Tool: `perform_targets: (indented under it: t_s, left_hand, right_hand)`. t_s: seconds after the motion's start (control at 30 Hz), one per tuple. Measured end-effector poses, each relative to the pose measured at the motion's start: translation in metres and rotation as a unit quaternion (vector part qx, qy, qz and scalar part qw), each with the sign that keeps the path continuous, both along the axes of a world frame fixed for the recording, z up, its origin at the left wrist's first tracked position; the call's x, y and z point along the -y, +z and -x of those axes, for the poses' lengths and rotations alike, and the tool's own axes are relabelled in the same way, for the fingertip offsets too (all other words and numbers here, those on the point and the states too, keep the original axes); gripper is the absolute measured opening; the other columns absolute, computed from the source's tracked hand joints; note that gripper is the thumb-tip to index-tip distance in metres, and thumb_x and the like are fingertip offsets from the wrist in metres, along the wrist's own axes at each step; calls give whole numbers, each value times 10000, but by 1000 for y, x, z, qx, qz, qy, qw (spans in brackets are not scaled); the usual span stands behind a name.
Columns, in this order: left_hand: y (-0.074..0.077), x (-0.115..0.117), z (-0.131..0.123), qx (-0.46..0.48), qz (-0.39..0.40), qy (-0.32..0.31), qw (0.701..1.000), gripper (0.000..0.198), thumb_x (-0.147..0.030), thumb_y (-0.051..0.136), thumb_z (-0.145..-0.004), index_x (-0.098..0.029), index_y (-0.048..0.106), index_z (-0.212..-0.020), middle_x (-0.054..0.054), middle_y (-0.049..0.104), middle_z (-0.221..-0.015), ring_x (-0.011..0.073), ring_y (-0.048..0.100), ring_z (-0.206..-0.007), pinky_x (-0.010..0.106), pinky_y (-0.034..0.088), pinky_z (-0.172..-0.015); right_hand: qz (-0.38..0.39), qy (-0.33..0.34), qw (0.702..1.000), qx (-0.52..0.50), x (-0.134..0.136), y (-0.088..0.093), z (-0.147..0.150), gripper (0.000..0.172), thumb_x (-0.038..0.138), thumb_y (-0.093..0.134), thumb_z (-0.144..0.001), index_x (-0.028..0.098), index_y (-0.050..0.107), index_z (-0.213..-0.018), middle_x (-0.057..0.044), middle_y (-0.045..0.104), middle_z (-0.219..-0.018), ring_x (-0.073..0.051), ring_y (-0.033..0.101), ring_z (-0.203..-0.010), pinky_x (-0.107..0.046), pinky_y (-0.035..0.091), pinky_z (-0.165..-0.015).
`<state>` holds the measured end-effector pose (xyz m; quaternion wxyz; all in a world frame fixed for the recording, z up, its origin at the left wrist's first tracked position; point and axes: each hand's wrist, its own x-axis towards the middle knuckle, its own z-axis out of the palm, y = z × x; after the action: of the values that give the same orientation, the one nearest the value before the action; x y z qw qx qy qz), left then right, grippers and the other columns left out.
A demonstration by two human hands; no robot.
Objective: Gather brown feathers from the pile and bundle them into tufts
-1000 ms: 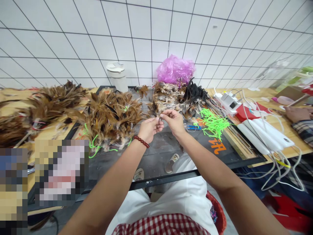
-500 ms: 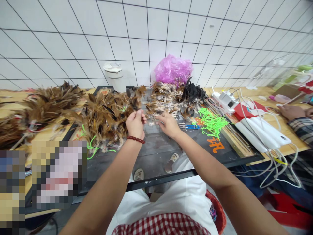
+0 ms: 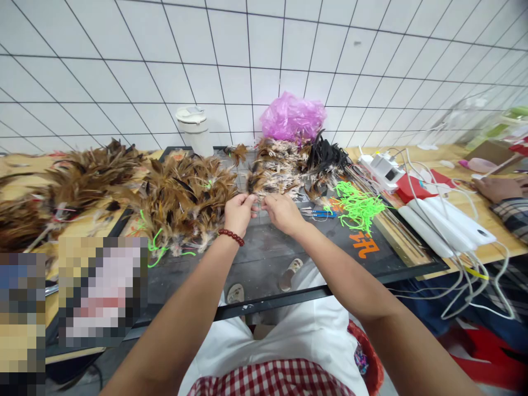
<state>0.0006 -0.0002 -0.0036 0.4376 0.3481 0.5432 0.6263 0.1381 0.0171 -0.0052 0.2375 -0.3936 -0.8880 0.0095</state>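
Observation:
My left hand [image 3: 239, 214], with a dark red bead bracelet on the wrist, is closed in a pinch on a small tuft of brown and black feathers [image 3: 256, 179], which stands up above the fingers. Just to the right, my right hand [image 3: 282, 212] has its fingertips pinched together close to the left ones. What the right fingers hold, if anything, is too small to make out. A large heap of brown feathers [image 3: 185, 192] lies left of my hands. Behind them are pale, fluffy feather bundles [image 3: 280, 165], with black feathers [image 3: 325, 157] at their right.
Blue-handled snips [image 3: 324, 214] and bright green ties [image 3: 358, 206] lie on the glossy dark panel [image 3: 264, 258]. A white lidded cup [image 3: 196, 132] and pink plastic bag [image 3: 292, 116] stand at the wall. White power strips [image 3: 449, 225] with cables and another person's hand [image 3: 501, 188] are at right.
My left hand has moved right with the feather tuft, nearer to my right hand. The tuft now overlaps the pale bundles in view. My right fingers have drawn closer together.

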Motion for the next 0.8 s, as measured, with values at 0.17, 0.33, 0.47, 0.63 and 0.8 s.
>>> perform_targets:
  t_s: [0.17, 0.33, 0.47, 0.63, 0.8]
  left_hand:
    - [-2, 2, -4, -55, 20, -59, 997, 141, -159, 648, -699, -119, 622, -566, 34, 608, -545, 105, 552, -443, 159, 349, -345]
    - [5, 7, 1, -37, 48, -138, 989, 189, -174, 659, -707, -114, 600, -538, 24, 556, -498, 70, 483, -389, 153, 316, -333]
    - [10, 9, 13, 23, 96, -251, 963, 175, -215, 721, -661, -96, 617, -585, 42, 574, -539, 73, 502, -423, 167, 368, -380]
    - [8, 4, 13, 76, 28, -95, 992, 181, -257, 707, -670, -106, 608, -672, -13, 528, -514, 51, 461, -414, 151, 328, -376]
    - [1, 0, -1, 121, -79, 53, 988, 212, -321, 664, -696, -125, 585, -698, -37, 517, -543, 46, 459, -436, 154, 325, -385]
  right_hand:
    - [-69, 2, 997, 21, -2, 3, -3, 234, 264, 396, -938, 164, 607, -921, -95, 633, -898, -222, 523, -875, -338, 304, -767]
    - [-82, 14, 997, -3, -5, 3, -9, 232, 288, 408, -938, 175, 610, -945, -91, 643, -918, -224, 526, -905, -338, 310, -792]
    - [-89, 26, 992, -84, -10, -1, -12, 286, 353, 480, -905, 158, 569, -1095, -95, 643, -962, -218, 542, -915, -330, 342, -830]
    - [-40, -45, 986, -158, -16, -9, -13, 314, 352, 487, -900, 156, 570, -1131, -94, 627, -972, -204, 550, -915, -309, 377, -812]
    - [7, -80, 997, -19, -13, -6, -5, 236, 351, 495, -892, 216, 666, -984, -75, 625, -959, -219, 532, -954, -328, 352, -818]
